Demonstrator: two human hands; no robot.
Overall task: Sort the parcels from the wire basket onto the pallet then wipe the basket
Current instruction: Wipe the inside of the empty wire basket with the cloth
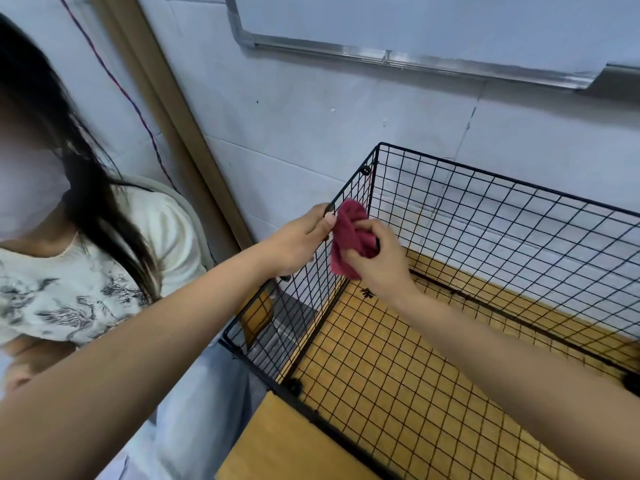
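At the near edge, a wooden table (277,445) carries the wire basket (311,299), whose near corner sits just in from the table's end. No parcel shows inside it; only the tabletop shows through the mesh floor. The pallet is out of view. Judging by that, the sorting looks done and the wiping is the step in hand.

Both forearms reach up from below toward the basket's left wall. The left hand (301,240) is outside that wall, its fingers curled over the top rim, which steadies the panel. The right hand (381,265) is inside the basket, its fingers and thumb clamped on a bunched red cloth (348,233). The cloth touches the mesh just below the rim, right beside the left hand's fingertips.

The next move likely calls for drawing the cloth along the wires of this wall while the left hand braces it, since a thin panel would probably flex under pressure. The back wall, right wall and floor would then need the same pass.

To the left, beside the basket, sits another person (86,271) in a pale printed shirt. Beyond all this is a pale wall (311,126) with a metal rail (415,60) high up.
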